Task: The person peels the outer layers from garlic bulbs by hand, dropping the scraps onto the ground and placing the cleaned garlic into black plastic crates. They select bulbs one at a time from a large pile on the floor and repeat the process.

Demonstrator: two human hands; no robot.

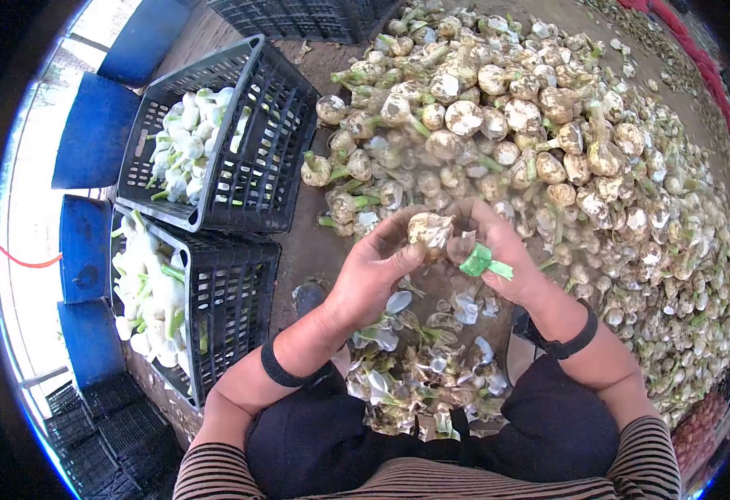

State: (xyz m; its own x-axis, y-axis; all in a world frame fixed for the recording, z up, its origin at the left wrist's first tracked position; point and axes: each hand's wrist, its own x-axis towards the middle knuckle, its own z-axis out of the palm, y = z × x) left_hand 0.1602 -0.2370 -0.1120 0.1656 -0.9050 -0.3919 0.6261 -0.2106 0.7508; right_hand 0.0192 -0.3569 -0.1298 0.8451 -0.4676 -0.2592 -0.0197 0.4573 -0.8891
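Note:
A garlic bulb (430, 232) with dirty, papery outer skin is held up in front of me, between both hands. My left hand (375, 265) is closed on it, the thumb pressing its near side. My right hand (502, 246) curls against the bulb's right side, with its fingertips partly hidden. Green tape (476, 260) is wrapped at my right thumb, and a loose end sticks out. Below the hands, between my legs, lie peeled garlic skins (431, 367) and leaf scraps.
A large heap of unpeeled garlic (548, 125) spreads ahead and to the right. At left stand two black crates, the farther crate (256, 158) and the nearer crate (235, 308), holding cleaned white garlic. Blue barrels (94, 133) line the far left. Another black crate (298, 17) is at the top.

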